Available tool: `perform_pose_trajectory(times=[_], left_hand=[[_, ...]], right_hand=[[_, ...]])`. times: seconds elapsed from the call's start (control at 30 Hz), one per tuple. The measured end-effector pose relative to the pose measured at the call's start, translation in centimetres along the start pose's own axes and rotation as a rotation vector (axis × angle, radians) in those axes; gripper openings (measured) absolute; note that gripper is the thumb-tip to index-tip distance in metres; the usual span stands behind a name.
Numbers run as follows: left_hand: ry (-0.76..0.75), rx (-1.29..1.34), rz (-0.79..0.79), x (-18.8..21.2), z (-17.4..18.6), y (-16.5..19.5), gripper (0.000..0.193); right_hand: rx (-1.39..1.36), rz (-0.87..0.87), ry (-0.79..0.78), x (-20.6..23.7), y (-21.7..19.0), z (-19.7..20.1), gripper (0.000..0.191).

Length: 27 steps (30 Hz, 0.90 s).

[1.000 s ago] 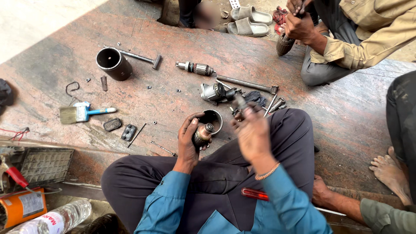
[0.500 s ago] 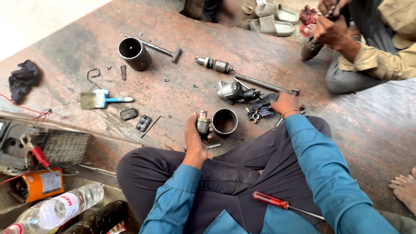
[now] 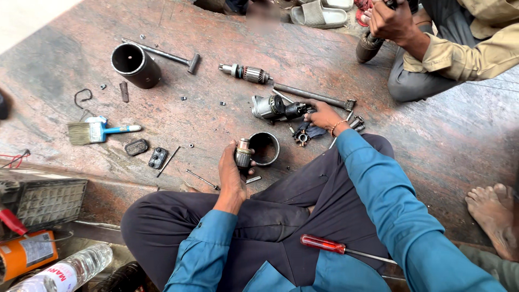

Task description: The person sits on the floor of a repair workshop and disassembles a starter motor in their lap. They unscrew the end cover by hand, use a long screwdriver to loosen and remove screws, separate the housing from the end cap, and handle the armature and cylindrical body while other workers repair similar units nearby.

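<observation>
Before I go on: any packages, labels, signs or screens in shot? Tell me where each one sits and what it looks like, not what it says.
Plastic water bottle: bottom left corner, lying on its side, clear, with a white wrap label printed in red.
Orange canister: far left, just above the bottle, a rounded body with a pale rectangular label of small dark print.
No signs or screens show.

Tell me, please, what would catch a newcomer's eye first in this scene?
Probably the person's left hand at centre, gripping a small cylindrical motor part beside a dark metal ring housing. The right hand reaches out to a grey motor body on the reddish floor. A red-handled screwdriver lies across the lap.
</observation>
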State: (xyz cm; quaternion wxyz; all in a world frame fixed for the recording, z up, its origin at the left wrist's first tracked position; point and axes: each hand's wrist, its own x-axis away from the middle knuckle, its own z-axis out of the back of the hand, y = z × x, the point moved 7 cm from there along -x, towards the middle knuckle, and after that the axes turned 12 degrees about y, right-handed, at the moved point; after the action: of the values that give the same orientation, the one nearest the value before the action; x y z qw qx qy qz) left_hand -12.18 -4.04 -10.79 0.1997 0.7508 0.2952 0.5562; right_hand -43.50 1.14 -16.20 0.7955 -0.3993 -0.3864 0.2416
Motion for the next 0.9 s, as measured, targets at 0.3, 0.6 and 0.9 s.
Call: perform_pose_trajectory(times=[0.3,0.6,0.9], left_hand=[[0.012,-0.037,-0.022,0.2,0.0,0.2,0.037],[-0.005,-0.06,-0.041,0.0,0.0,0.2,0.036],[-0.036,-0.035,-0.09,-0.6,1.1,0.1,0.035]], right_hand=[[0.64,0.103,0.178,0.7,0.0,1.6,0.023],[1.118,0.413,0.065,3.6,-1.4,-4.8,0.035],[1.083,0.484,0.064,5.2,-3.2,-5.6,0.032]])
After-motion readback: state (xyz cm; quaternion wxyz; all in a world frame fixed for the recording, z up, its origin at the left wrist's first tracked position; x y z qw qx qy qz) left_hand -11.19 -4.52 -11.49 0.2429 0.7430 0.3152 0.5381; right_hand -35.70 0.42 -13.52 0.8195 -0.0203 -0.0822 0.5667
